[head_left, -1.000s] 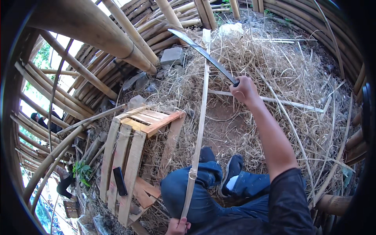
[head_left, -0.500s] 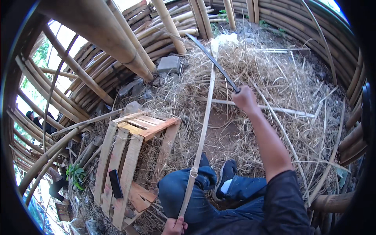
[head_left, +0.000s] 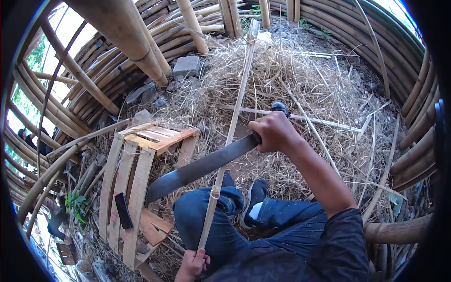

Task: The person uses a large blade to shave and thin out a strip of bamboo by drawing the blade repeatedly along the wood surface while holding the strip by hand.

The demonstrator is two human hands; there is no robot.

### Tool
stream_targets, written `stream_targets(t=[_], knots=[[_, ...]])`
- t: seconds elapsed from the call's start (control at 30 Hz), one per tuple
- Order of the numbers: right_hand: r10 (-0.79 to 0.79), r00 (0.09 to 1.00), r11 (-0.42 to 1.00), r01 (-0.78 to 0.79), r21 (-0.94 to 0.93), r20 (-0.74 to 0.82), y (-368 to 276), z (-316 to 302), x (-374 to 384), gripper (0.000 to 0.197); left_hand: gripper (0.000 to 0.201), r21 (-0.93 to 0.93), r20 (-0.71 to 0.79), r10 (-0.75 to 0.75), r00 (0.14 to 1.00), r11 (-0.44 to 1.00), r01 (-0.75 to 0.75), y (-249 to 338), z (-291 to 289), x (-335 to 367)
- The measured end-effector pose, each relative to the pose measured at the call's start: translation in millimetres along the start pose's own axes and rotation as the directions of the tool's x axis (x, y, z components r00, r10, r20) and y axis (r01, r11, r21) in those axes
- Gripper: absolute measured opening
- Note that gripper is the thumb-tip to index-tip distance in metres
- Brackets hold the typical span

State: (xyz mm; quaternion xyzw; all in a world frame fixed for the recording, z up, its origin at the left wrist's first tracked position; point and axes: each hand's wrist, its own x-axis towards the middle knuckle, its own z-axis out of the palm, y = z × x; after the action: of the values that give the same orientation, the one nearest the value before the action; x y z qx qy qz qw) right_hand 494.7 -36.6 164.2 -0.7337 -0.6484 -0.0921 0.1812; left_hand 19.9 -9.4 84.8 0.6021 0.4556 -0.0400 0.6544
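Note:
A long, pale split bamboo strip slants up and away from my lap, with a node partway along it. My left hand grips its near end, fingers closed round it beside my knee. In my right hand is the dark handle of a machete. Its broad grey blade points left and toward me, lying across the strip above my bent knee. Whether the blade touches the strip I cannot tell.
A slatted wooden crate stands at my left with a black phone on its slats. Dry bamboo shavings cover the ground ahead. Bamboo poles rise at the left, near a grey block. Stacked bamboo curves along the right.
The machete has swung from pointing away to lying across the strip toward the left. My right hand has come nearer and left. The view has shifted slightly.

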Motion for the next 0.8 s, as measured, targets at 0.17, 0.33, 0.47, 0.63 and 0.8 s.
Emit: stream_targets(t=[0.17, 0.33, 0.47, 0.63, 0.8], knots=[[0.094, 0.995, 0.993, -0.090, 0.081, -0.037, 7.7, 9.9, 2.9, 0.026, 0.056, -0.070, 0.052, -0.019, 0.998, 0.997, 0.022, -7.1, -6.7, 1.6], [0.137, 0.988, 0.988, -0.132, 0.083, -0.064, 11.2, 27.8, 6.1, 0.025, 0.054, -0.077, 0.079, 0.047, 0.996, 0.996, -0.041, -10.9, -4.8, 0.8], [0.165, 0.979, 0.984, -0.156, 0.084, -0.117, 11.0, 47.1, 15.4, 0.024, 0.051, -0.159, 0.049, 0.081, 0.995, 0.985, -0.072, 11.6, 1.4, -3.5], [0.731, 0.683, 0.651, -0.698, 0.299, 0.003, 61.9, 42.0, 22.0, 0.010, 0.048, -0.163, 0.026, 0.127, 0.992, 0.979, -0.121, -0.5, -3.5, -4.0], [0.593, 0.771, 0.804, -0.549, 0.227, -0.232, 53.5, 55.5, -3.6, 0.015, 0.040, -0.088, 0.068, 0.102, 0.992, 0.991, -0.096, 7.8, -5.1, -4.5]])
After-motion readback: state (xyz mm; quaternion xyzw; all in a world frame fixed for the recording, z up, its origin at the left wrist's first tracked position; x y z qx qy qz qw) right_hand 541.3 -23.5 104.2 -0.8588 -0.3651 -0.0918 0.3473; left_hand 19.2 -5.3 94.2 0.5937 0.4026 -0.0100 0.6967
